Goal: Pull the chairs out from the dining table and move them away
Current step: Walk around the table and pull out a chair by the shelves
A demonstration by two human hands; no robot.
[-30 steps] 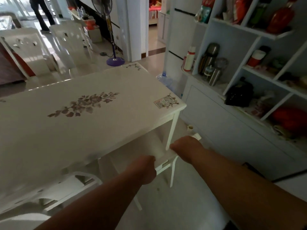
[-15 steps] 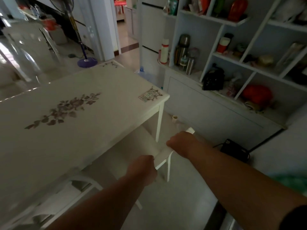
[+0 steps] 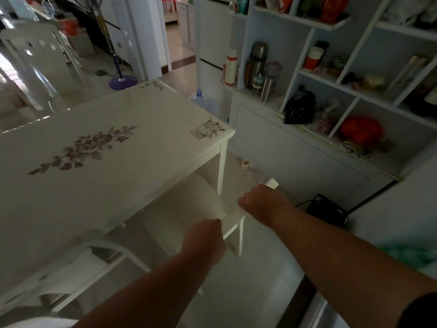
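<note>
Two hands grip one white chair (image 3: 189, 204) by its top rail: the left hand (image 3: 204, 240) closed around the near end, the right hand (image 3: 262, 202) closed around the far end. Its seat sits tucked under the tabletop (image 3: 113, 147) at the near right corner. It looks rigid and moderately heavy, its glossy paint possibly slick; that rail seems the soundest hold.

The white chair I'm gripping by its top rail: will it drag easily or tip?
The chair looks rigid, likely wood, so no flex. Both hands, left hand and right hand, grip high, so it may tilt back. The glossy floor probably lets its legs slide.
</note>
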